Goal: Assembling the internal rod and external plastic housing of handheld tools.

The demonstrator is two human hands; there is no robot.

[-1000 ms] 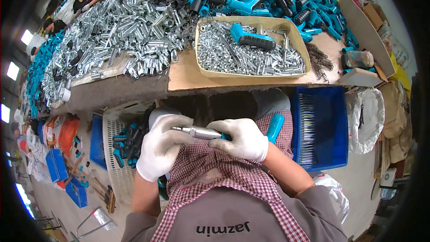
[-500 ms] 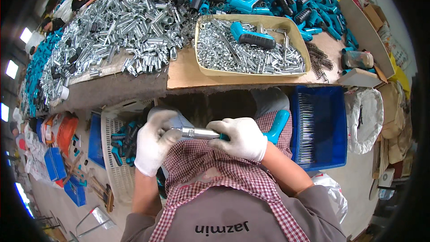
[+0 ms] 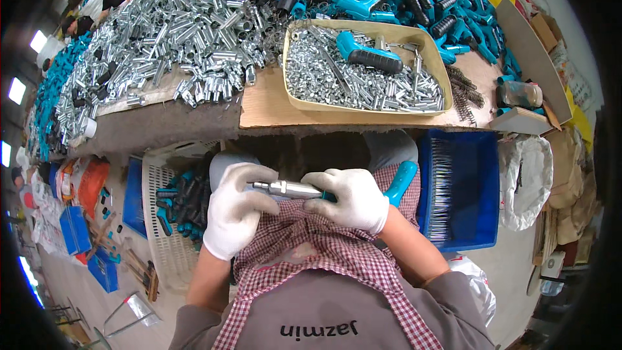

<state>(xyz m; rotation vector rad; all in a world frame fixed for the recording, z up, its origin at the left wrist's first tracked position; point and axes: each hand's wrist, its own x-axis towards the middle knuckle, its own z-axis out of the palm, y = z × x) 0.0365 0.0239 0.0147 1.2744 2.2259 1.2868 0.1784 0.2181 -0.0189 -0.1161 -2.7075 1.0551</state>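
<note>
My right hand [image 3: 350,199], in a white glove, is closed round a teal pistol-grip tool handle. Its curved teal grip [image 3: 400,183] sticks out to the right of my hand, and a shiny metal sleeve [image 3: 295,190] points left out of my fingers. My left hand [image 3: 236,210], also gloved, is at the sleeve's narrow tip [image 3: 262,186]. Thumb and fingers are apart on either side of that tip, and I cannot tell whether they touch it. The tool lies level above my checked apron [image 3: 304,233].
On the bench ahead, a cream tray [image 3: 363,115] holds small metal parts and a teal-and-black handle [image 3: 369,54]. Heaps of metal sleeves [image 3: 194,39] and teal handles [image 3: 363,3] lie behind. A blue crate [image 3: 483,188] with metal rods is at right; a white basket [image 3: 155,214] at left. Two people work far left.
My left hand's fingers have spread from the sleeve's tip, and the hand has shifted slightly right and nearer to me. My right hand stays on the tool. My view has shifted slightly.
</note>
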